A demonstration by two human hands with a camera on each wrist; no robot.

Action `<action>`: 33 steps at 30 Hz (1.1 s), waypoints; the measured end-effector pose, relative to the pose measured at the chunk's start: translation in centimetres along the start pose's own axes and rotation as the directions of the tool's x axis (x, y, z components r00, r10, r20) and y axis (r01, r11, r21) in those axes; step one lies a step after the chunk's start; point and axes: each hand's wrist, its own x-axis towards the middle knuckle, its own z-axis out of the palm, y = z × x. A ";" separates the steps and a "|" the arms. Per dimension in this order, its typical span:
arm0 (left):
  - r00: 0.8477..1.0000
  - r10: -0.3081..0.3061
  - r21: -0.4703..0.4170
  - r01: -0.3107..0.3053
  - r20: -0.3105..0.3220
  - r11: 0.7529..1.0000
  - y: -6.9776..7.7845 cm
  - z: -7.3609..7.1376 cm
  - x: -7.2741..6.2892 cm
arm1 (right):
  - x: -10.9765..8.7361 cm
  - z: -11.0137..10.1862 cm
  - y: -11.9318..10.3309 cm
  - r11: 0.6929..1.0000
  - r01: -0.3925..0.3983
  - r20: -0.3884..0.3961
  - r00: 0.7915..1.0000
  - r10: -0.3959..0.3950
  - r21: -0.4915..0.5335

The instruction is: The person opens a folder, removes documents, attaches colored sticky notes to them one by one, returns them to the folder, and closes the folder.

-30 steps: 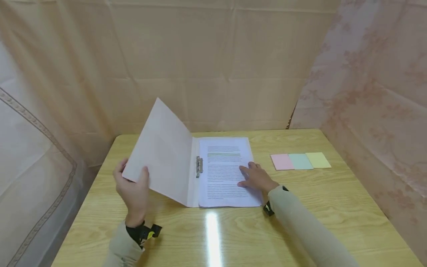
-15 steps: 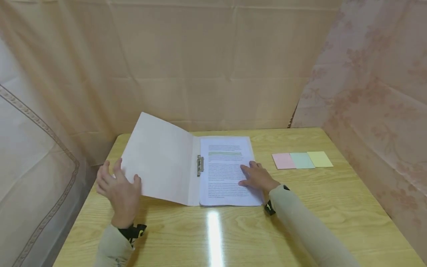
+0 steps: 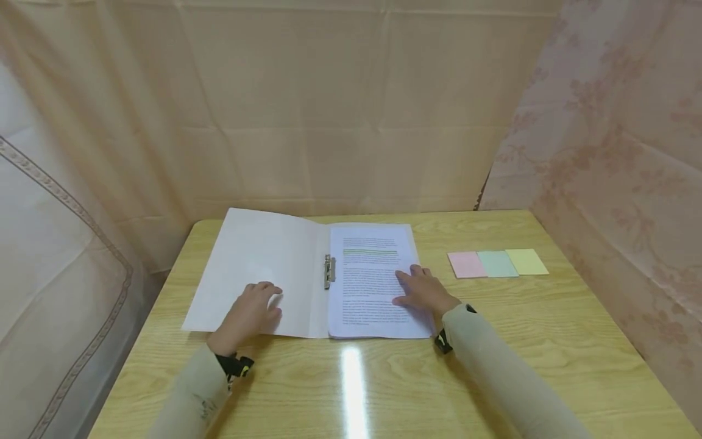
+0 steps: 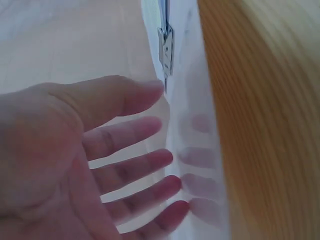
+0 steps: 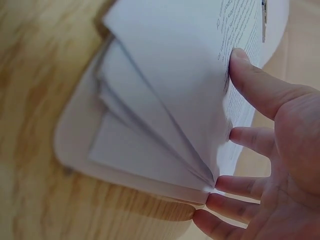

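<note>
A white folder (image 3: 247, 250) lies spread on the table, its cover folded out to the left. A metal clip (image 3: 329, 272) sits along its spine. Printed sheets (image 3: 367, 292), with a green-marked line near the top, lie on the right half; the right wrist view shows their loose edges fanned in layers. My left hand (image 3: 249, 317) is over the lower part of the cover, fingers loosely extended, fingertips at its surface in the left wrist view. My right hand (image 3: 425, 291) rests on the right edge of the sheets, thumb and fingers spread.
Pink (image 3: 467, 265), green (image 3: 497, 264) and yellow (image 3: 526, 261) sticky note pads lie in a row right of the folder. The wooden table (image 3: 548, 341) backs onto a beige curtain (image 3: 351, 110). Light glares on the table in front.
The folder's cover has come down from tilted up to lying nearly flat on the left. My left hand let go of its edge and moved right, over the cover. My right hand stayed put.
</note>
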 end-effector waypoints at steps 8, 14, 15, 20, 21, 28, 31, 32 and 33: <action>0.992 0.056 0.169 -0.075 0.115 0.983 0.5 0.7 2.2 | -0.1 0.0 0.0 1.000 0.005 0.002 1.000 -0.005 0.000; 0.975 -0.085 0.131 0.058 0.207 0.990 0.9 1.0 4.2 | -0.3 -0.2 -0.1 1.000 0.004 0.004 1.000 -0.004 0.010; 0.971 -0.114 0.123 0.089 0.210 0.988 1.0 1.0 4.5 | -0.3 -0.2 -0.2 1.000 0.003 0.004 1.000 -0.003 0.012; 0.957 -0.203 0.120 0.181 0.207 0.976 1.7 1.1 6.0 | -0.2 -0.1 -0.1 1.000 0.011 0.001 1.000 -0.011 0.006; 0.957 -0.209 0.119 0.187 0.203 0.975 1.8 1.2 6.3 | -0.1 -0.1 -0.1 1.000 0.012 -0.001 1.000 -0.012 0.005; 0.964 -0.198 -0.014 0.204 0.178 0.979 2.0 1.8 7.8 | -0.1 0.0 -0.1 1.000 0.005 -0.007 1.000 -0.005 0.001; 0.965 -0.198 -0.084 0.215 0.175 0.973 2.0 2.3 8.3 | -0.2 0.0 -0.1 1.000 0.004 -0.002 1.000 -0.004 -0.007; 0.967 -0.192 -0.097 0.210 0.170 0.973 2.0 2.5 8.4 | -0.2 0.0 -0.1 1.000 0.003 -0.001 1.000 -0.003 -0.006; 0.970 -0.182 -0.102 0.200 0.164 0.975 2.0 2.6 8.6 | -0.2 -0.1 -0.1 1.000 -0.002 0.001 1.000 0.002 -0.003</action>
